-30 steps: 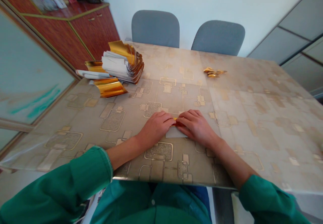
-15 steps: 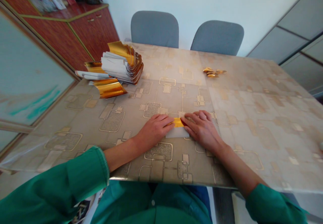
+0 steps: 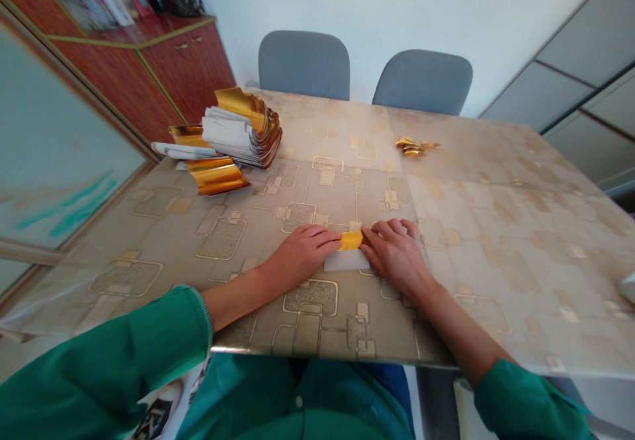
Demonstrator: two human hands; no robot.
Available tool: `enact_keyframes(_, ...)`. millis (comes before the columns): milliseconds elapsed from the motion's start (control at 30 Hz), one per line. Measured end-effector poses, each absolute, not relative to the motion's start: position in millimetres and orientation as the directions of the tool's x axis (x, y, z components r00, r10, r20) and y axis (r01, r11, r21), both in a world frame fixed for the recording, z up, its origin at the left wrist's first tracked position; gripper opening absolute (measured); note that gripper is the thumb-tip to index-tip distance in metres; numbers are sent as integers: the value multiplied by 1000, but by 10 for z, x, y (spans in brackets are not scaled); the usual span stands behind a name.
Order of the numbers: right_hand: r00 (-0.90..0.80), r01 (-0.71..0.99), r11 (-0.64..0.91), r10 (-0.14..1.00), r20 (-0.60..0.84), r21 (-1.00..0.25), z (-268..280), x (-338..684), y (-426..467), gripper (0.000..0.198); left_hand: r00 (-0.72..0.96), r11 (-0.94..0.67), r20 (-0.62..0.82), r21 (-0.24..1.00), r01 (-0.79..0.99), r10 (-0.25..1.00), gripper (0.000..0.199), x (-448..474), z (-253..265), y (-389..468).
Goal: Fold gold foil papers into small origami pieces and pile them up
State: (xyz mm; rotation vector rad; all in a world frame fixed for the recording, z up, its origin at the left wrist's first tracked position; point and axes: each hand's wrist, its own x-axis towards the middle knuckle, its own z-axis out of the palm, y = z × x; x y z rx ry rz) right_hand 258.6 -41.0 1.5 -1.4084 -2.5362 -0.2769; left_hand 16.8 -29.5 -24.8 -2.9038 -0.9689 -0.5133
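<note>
A sheet of gold foil paper [image 3: 352, 241] with a white back lies on the table in front of me, its far part folded over so a gold strip shows above the white. My left hand [image 3: 313, 248] grips the left end of the fold, fingers together and pressed down. At the right end, my right hand [image 3: 391, 248] pinches the fold between thumb and curled fingers. Both fingertips cover the ends of the strip. The white part [image 3: 347, 261] lies flat toward my body.
A thick, curled stack of gold and white paper [image 3: 238, 135] stands at the back left of the patterned table [image 3: 307, 321]. Several small folded gold pieces [image 3: 414, 147] lie toward the back right. Two grey chairs [image 3: 303, 63] face me across the table. A white object [image 3: 628, 286] shows at the right edge.
The view has shifted slightly. Both hands stay on the folded paper, and the gold strip between them shows a little wider and flatter.
</note>
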Motion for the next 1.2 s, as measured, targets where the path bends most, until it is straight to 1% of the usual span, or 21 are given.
enact_keyframes(67,-512,850,524,799,314,51,31,2563,-417,29,753,-807,328,51,589,570,24,176,-241,-298)
enact_keyframes(133,-547,823,568,774,320,34,24,2513,-432,32,759,-812,336,29,583,558,23,186,-232,-304)
enact_keyframes(233,-608,777,629,750,261,2,-31,2423,-458,29,767,-816,346,-7,578,540,24,184,-224,-321)
enact_keyframes(467,-595,799,600,778,200,45,-100,2381,-489,31,730,-769,399,-90,633,555,23,84,-197,-411)
enact_keyframes(533,-593,802,595,783,189,56,-86,2380,-491,32,694,-738,425,-84,670,581,23,85,-180,-446)
enact_keyframes(600,-588,806,588,788,182,62,-76,2372,-493,32,695,-743,424,-75,666,581,26,105,-166,-477)
enact_keyframes(733,-587,808,585,789,180,72,-85,2363,-501,32,764,-798,351,-72,599,542,31,135,-157,-508)
enact_keyframes(833,-588,808,584,788,182,78,-101,2369,-506,33,753,-781,314,-55,622,578,34,114,-166,-504)
enact_keyframes(933,-586,809,583,790,182,76,-110,2376,-508,35,745,-772,294,-34,635,599,34,86,-174,-498)
enact_keyframes(1200,-576,816,575,798,177,61,-101,2384,-506,35,742,-770,281,-16,638,609,36,74,-180,-512)
